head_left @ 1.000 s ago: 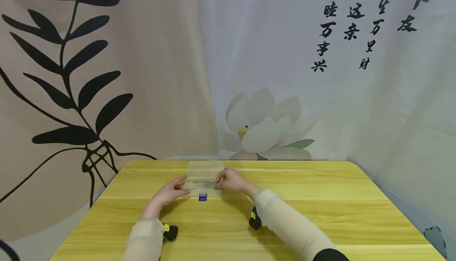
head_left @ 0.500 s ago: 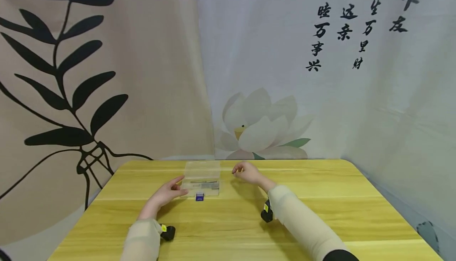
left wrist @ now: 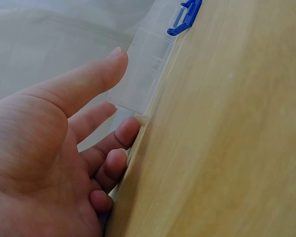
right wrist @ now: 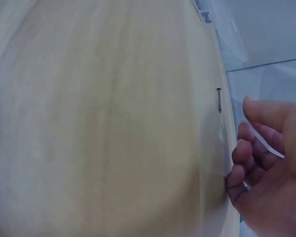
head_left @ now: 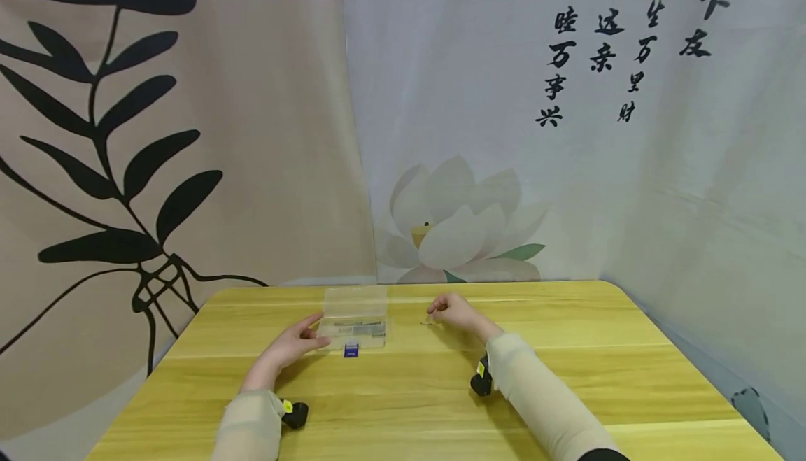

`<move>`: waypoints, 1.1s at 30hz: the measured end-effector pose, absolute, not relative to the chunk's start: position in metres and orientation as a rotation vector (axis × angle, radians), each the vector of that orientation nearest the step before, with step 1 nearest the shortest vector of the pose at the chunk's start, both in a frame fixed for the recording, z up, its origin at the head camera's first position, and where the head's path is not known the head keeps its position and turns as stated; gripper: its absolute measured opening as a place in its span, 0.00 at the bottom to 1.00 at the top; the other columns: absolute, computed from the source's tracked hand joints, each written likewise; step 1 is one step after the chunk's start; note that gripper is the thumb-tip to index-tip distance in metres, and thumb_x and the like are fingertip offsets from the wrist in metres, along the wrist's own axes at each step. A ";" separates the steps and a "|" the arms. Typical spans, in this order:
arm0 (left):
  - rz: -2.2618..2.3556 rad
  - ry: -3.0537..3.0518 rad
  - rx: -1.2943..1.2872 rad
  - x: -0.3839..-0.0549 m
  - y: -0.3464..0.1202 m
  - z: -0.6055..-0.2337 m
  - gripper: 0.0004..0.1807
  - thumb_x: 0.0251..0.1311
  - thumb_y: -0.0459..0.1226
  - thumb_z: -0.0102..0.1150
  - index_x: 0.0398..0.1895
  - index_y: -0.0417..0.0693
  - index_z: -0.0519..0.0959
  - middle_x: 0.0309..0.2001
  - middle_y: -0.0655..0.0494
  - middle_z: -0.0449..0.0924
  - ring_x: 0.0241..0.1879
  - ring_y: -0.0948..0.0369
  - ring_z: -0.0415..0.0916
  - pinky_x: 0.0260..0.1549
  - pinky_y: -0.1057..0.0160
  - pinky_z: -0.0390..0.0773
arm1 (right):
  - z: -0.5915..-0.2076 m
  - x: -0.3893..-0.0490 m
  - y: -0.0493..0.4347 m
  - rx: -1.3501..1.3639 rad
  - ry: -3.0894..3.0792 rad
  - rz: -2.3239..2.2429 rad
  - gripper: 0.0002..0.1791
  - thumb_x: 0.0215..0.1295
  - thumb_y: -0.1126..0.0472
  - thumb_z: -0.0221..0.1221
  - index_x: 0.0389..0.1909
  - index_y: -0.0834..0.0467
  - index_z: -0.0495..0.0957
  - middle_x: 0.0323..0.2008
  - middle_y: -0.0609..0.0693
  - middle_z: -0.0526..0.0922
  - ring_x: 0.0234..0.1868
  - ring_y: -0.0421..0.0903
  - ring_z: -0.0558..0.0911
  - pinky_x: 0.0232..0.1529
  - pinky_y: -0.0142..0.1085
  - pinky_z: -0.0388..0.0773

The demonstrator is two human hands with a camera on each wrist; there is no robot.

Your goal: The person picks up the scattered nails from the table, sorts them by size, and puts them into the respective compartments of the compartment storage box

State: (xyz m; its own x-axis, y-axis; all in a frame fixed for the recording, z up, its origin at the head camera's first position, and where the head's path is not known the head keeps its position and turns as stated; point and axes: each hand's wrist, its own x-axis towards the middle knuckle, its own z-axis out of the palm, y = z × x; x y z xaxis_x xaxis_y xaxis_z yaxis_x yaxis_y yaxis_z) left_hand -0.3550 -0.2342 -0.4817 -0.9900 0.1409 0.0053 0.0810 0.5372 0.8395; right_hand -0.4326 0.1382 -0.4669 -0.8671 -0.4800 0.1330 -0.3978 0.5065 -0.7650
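Observation:
A clear plastic box (head_left: 352, 331) with a blue latch (head_left: 350, 350) lies opened on the table, its lid (head_left: 355, 301) tipped back. Thin dark metal pieces lie inside. At its left side rests my left hand (head_left: 288, 349), thumb and forefinger extended at the box, the other fingers loosely bent in the left wrist view. To the right of the box is my right hand (head_left: 458, 313), just above the table. Beside its fingertips a thin dark nail or screw (right wrist: 219, 100) with a small head lies on the wood; thumb and fingers stand apart from it.
The yellow wooden table (head_left: 403, 405) ends at a printed cloth backdrop (head_left: 478, 97) just behind the lid. A black wrist camera sits at each sleeve, the left one (head_left: 294, 415) and the right one (head_left: 481, 377).
My right hand has moved from the box out to the right and down to the table, where the nail or screw now shows. The left hand has stayed at the box.

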 end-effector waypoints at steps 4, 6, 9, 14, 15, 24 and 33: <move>1.479 2.695 0.185 -0.356 -0.236 -0.483 0.40 0.61 0.43 0.65 0.73 0.40 0.59 0.39 0.50 0.68 0.39 0.55 0.64 0.39 0.57 0.66 | -0.472 -0.433 0.138 -0.727 2.627 -1.315 0.09 0.65 0.69 0.58 0.42 0.69 0.81 0.37 0.53 0.81 0.35 0.43 0.73 0.38 0.37 0.72; 1.478 2.696 0.189 -0.356 -0.236 -0.483 0.40 0.61 0.42 0.65 0.73 0.40 0.59 0.39 0.50 0.68 0.40 0.55 0.64 0.39 0.57 0.66 | -0.474 -0.433 0.138 -0.708 2.634 -1.308 0.09 0.64 0.68 0.59 0.42 0.68 0.81 0.38 0.52 0.82 0.37 0.43 0.76 0.42 0.39 0.73; 1.476 2.701 0.199 -0.356 -0.237 -0.484 0.40 0.61 0.43 0.65 0.73 0.40 0.59 0.39 0.50 0.68 0.40 0.55 0.64 0.39 0.57 0.66 | -0.476 -0.435 0.137 -0.682 2.642 -1.296 0.08 0.63 0.67 0.62 0.41 0.67 0.82 0.39 0.52 0.83 0.41 0.45 0.78 0.47 0.42 0.74; 1.466 2.708 0.200 -0.357 -0.238 -0.485 0.41 0.61 0.43 0.65 0.73 0.40 0.59 0.39 0.50 0.68 0.40 0.55 0.64 0.40 0.57 0.66 | -0.478 -0.435 0.135 -0.630 2.643 -1.273 0.08 0.59 0.67 0.65 0.39 0.64 0.84 0.39 0.51 0.83 0.42 0.46 0.79 0.49 0.45 0.74; 1.460 2.710 0.201 -0.356 -0.238 -0.484 0.41 0.61 0.44 0.65 0.73 0.40 0.59 0.40 0.50 0.68 0.40 0.55 0.64 0.40 0.56 0.66 | -0.478 -0.435 0.135 -0.620 2.649 -1.260 0.07 0.59 0.67 0.66 0.38 0.63 0.84 0.38 0.50 0.83 0.41 0.45 0.78 0.48 0.44 0.74; 1.472 2.691 0.202 -0.354 -0.236 -0.483 0.41 0.61 0.43 0.65 0.73 0.41 0.59 0.40 0.49 0.69 0.41 0.55 0.65 0.42 0.54 0.66 | -0.478 -0.435 0.132 -0.571 2.686 -1.170 0.04 0.56 0.66 0.69 0.31 0.61 0.85 0.31 0.46 0.82 0.32 0.41 0.75 0.39 0.36 0.72; 1.474 2.690 0.199 -0.354 -0.237 -0.483 0.40 0.62 0.43 0.64 0.74 0.40 0.58 0.41 0.48 0.68 0.41 0.54 0.64 0.41 0.55 0.66 | -0.475 -0.435 0.129 -0.579 2.682 -1.149 0.02 0.57 0.67 0.68 0.30 0.61 0.84 0.29 0.46 0.82 0.29 0.41 0.72 0.36 0.35 0.71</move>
State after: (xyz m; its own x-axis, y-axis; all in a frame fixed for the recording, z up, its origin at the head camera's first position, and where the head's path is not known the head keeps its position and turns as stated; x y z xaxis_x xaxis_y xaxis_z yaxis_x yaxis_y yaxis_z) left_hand -0.3540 -0.2366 -0.4826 -0.9894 0.1451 0.0031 0.0807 0.5322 0.8427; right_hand -0.4354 0.1294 -0.4750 -0.9110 -0.4125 -0.0005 -0.2843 0.6286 -0.7239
